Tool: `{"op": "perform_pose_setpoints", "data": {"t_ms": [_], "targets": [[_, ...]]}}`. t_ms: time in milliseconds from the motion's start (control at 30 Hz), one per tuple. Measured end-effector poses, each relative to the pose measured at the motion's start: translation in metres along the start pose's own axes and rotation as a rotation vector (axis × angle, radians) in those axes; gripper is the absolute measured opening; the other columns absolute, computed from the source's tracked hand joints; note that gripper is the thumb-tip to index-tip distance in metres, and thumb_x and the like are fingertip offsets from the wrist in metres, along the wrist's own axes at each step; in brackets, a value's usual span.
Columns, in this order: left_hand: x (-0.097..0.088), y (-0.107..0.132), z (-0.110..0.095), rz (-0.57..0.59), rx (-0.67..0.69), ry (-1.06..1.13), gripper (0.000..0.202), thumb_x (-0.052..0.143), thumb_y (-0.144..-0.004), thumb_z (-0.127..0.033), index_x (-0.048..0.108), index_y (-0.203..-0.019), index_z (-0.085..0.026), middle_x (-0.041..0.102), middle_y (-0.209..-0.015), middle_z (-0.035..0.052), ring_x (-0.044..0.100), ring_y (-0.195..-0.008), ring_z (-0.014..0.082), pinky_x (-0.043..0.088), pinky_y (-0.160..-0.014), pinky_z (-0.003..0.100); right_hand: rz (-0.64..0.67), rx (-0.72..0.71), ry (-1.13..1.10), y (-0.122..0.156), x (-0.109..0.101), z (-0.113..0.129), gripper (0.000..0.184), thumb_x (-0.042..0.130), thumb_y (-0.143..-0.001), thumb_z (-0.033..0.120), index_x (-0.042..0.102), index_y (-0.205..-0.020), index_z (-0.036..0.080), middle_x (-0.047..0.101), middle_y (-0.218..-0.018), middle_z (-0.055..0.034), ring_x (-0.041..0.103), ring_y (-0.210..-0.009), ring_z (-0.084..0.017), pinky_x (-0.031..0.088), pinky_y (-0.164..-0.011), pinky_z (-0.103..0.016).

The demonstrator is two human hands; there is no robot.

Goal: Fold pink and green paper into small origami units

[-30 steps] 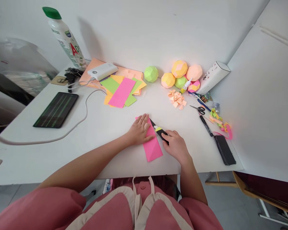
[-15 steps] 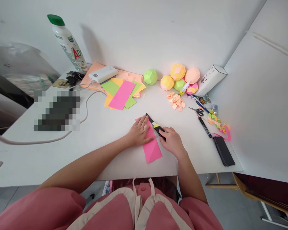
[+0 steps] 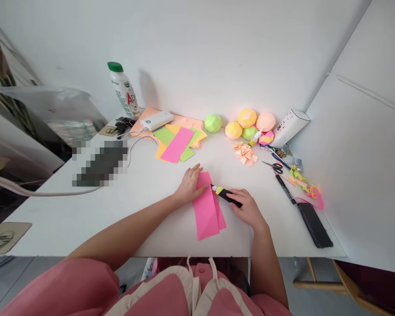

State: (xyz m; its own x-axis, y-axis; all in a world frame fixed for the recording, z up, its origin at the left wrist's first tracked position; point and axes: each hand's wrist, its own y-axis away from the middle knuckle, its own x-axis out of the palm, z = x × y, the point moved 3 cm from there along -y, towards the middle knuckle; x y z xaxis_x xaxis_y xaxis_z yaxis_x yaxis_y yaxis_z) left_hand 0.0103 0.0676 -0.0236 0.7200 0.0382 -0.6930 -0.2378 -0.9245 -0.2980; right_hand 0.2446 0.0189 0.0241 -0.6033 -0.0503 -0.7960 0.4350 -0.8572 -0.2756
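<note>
A bright pink sheet of paper [image 3: 204, 215] lies on the white desk in front of me, with a second pink strip showing along its right side. My left hand [image 3: 188, 188] rests at the sheet's upper left edge, fingers stretched and thumb lying across the paper. In my right hand [image 3: 248, 210] is a black and yellow utility knife [image 3: 228, 196], gripped by its handle. Its dark blade points left and reaches the sheet near the gap between the two pink pieces. The blade tip is too small to tell how deep it sits.
Behind are coloured paper strips [image 3: 177, 145], a white power bank [image 3: 157, 120] and a bottle [image 3: 123, 92]. Folded paper balls [image 3: 246, 118] stand along the wall above peach scraps [image 3: 245, 153]. Scissors [image 3: 276, 167], a marker [image 3: 285, 188] and a black case [image 3: 315, 224] line the right side.
My left hand has slid to the sheet's left edge. The knife has come away from the top, and its blade now points left. A gap shows between two pink pieces. The view has shifted.
</note>
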Motion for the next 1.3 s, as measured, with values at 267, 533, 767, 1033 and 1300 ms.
{"op": "perform_pose_setpoints", "data": {"t_ms": [267,533,767,1033,1300], "targets": [[-0.029,-0.013,0.014,0.100,-0.076,0.051,0.045,0.046,-0.083,-0.030,0.047,-0.125,-0.014,0.065,-0.089,0.0046,0.058,-0.079,0.0186,0.046,-0.086,0.039,-0.010,0.026,-0.023,0.001,-0.002,-0.003,0.037,0.055,-0.079,0.013,0.069,-0.109,0.027,0.066,-0.118,-0.0048,0.057,-0.103,-0.022,0.050,-0.091,-0.046],[-0.038,-0.012,0.017,0.285,-0.075,0.072,0.074,0.067,-0.067,-0.055,0.050,-0.128,-0.019,0.063,-0.109,0.0076,0.051,-0.104,0.0283,0.034,-0.097,0.046,0.024,0.033,-0.053,0.002,-0.003,-0.001,0.037,0.055,-0.078,0.012,0.069,-0.109,0.025,0.066,-0.117,-0.0058,0.057,-0.103,-0.022,0.050,-0.092,-0.046],[-0.042,-0.011,0.012,0.394,-0.116,0.154,0.082,0.067,-0.069,-0.049,0.040,-0.138,-0.015,0.063,-0.083,0.0020,0.055,-0.096,0.0261,0.033,-0.097,0.045,0.002,0.004,-0.089,0.003,-0.008,0.000,0.038,0.055,-0.076,0.011,0.070,-0.107,0.027,0.067,-0.116,-0.0046,0.059,-0.103,-0.022,0.050,-0.090,-0.045],[-0.064,-0.011,0.016,0.300,-0.391,0.720,0.029,0.079,-0.061,-0.034,0.067,-0.081,-0.017,0.061,-0.066,-0.0012,0.056,-0.060,0.0139,0.042,-0.054,0.025,-0.102,0.131,-0.023,0.005,-0.013,-0.009,0.033,0.056,-0.075,0.016,0.071,-0.102,0.027,0.068,-0.113,-0.0049,0.059,-0.104,-0.022,0.049,-0.093,-0.045],[-0.078,-0.022,0.055,-0.383,-0.734,0.974,0.007,0.058,-0.080,-0.017,0.051,-0.084,-0.018,0.063,-0.076,0.0028,0.064,-0.065,0.0121,0.049,-0.057,0.023,-0.233,0.332,0.064,0.007,-0.019,-0.015,0.033,0.053,-0.074,0.021,0.071,-0.102,0.025,0.067,-0.113,-0.0045,0.058,-0.105,-0.024,0.048,-0.095,-0.046]]}}
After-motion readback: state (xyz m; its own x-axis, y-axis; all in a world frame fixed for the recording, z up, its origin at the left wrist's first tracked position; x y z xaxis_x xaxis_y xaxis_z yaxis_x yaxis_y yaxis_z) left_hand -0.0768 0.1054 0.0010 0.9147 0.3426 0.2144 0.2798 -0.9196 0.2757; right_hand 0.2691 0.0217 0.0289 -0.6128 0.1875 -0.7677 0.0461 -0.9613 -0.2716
